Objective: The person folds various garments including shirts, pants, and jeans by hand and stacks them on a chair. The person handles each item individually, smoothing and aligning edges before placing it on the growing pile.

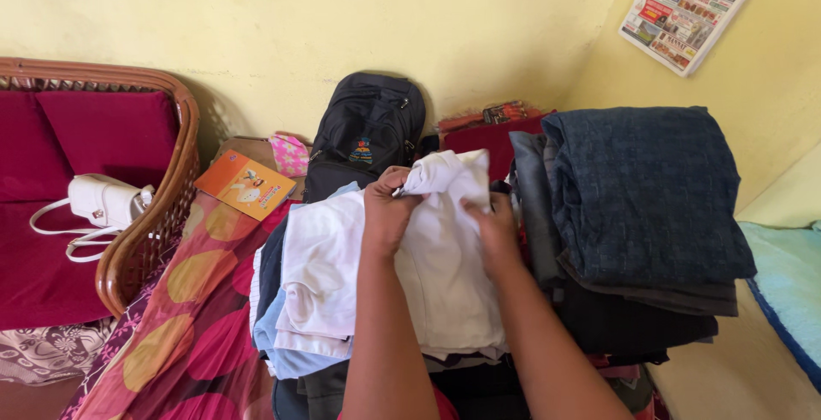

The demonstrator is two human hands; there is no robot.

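Fingers (395,187) of the left hand (386,213) pinch a bunched fold of a white garment (445,275) at its far edge, lifting that fold a little, while the right hand (494,236) presses down on the same cloth just to the right, its fingers curled into the fabric. That white garment lies on top of a stack of folded clothes (304,334) in the middle of the scene, with another white piece, a light blue one and dark ones showing at the left and near edges of the stack. Just to the right, touching it, stands a taller pile of dark folded clothes (641,206), topped by a blue checked piece. Behind the stacks, against the yellow wall, leans a black backpack (368,133). Left of the stack spreads a red cloth with orange spots (197,317), and an orange booklet (245,184) lies at its far end. Further left is a cane sofa (154,206) with maroon cushions, a white handbag (104,200) resting on its seat. A calendar (693,5) hangs on the wall at far right.
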